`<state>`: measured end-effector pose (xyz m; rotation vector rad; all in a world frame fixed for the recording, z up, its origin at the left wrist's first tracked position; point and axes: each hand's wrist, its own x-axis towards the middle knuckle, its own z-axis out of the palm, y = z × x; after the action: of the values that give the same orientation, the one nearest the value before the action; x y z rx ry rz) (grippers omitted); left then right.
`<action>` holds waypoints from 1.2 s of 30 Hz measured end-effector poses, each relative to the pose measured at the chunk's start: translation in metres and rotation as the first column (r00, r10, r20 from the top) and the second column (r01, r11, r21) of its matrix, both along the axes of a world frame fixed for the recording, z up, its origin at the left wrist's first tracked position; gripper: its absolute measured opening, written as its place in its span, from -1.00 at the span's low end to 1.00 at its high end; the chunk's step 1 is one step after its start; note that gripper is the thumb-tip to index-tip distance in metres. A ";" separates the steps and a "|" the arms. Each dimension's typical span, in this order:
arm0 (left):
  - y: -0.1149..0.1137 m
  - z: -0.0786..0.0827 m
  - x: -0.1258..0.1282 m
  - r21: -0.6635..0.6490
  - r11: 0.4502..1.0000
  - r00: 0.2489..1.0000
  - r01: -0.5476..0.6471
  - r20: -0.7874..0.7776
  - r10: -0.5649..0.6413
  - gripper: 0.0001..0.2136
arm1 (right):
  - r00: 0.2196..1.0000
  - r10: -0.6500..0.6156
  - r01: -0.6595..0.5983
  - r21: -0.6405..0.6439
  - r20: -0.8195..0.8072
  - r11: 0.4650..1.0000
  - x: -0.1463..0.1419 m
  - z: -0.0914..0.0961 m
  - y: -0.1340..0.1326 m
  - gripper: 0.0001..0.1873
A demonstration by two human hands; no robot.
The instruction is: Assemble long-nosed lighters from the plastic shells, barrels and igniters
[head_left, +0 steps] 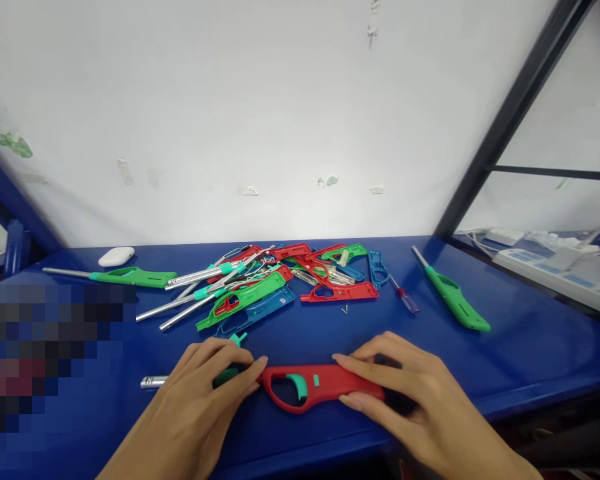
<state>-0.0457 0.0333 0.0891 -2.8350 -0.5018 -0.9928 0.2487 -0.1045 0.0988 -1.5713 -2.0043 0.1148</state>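
A red lighter with a long-nosed shape [330, 381] lies level near the front of the blue table, its turquoise trigger [298, 387] showing inside the finger loop. My left hand [207, 390] is closed at its narrow neck, thumb and fingertips together. From behind that hand a silver metal tube [153, 382] sticks out to the left; the hand hides where it joins. A turquoise piece [238, 339] shows just beyond my left knuckles. My right hand [405, 380] grips the wide end of the red handle between thumb and fingers.
Behind lies a pile of red, green and blue handle shells [250, 300] with metal tubes [190, 310]. Whole green lighters lie left [135, 277] and right [453, 297]. A screwdriver [405, 297], small screws [345, 309], a white case [117, 257] and a power strip [555, 273] are also there.
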 end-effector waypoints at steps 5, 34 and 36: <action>0.000 -0.007 -0.001 0.006 1.000 0.998 -0.019 -0.053 0.019 -0.58 | 0.999 -0.004 0.006 -0.041 0.032 0.999 0.001 0.001 -0.002 -0.62; -0.011 0.014 -0.003 0.194 0.971 0.990 -0.137 0.051 0.129 -0.72 | 0.981 -0.001 0.006 0.023 -0.195 1.000 -0.019 0.002 0.008 -0.80; -0.011 0.018 -0.004 0.203 0.974 0.995 -0.103 0.028 0.100 -0.75 | 0.987 -0.024 0.028 0.025 -0.159 0.999 -0.020 -0.001 0.006 -0.78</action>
<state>-0.0492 0.0227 0.1072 -2.5948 -0.5090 -0.9899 0.2285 -0.0990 0.0976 -1.5211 -1.8544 0.1959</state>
